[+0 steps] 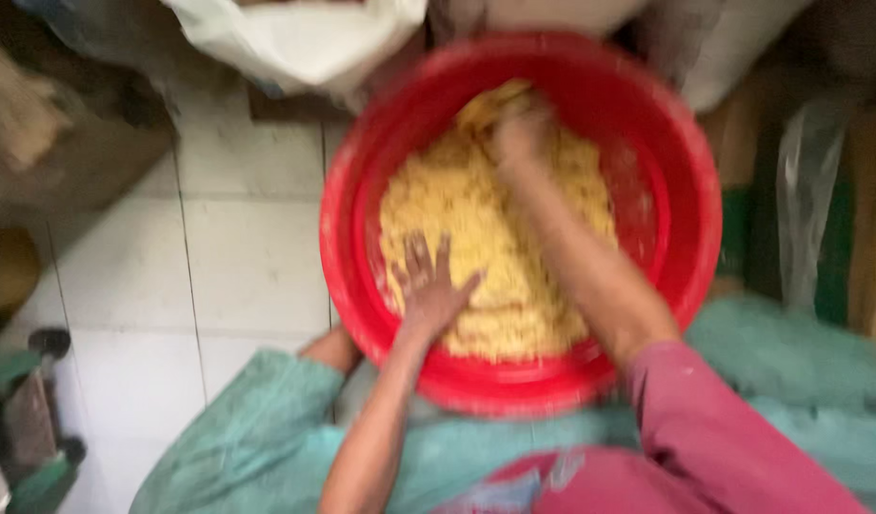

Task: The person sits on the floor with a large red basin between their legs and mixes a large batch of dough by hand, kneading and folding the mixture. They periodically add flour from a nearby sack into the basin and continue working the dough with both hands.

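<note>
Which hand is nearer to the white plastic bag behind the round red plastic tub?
Right. The right hand digs in at the far rim, just below the white plastic bag; the left hand rests near the tub's near side.

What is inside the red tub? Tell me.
The red tub holds a yellow crumbly mass with the left hand flat on it and the right hand dug in. The tub's bottom is covered.

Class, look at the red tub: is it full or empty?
Partly full. The red tub holds a yellow crumbly mass below its rim; both hands press into it.
</note>
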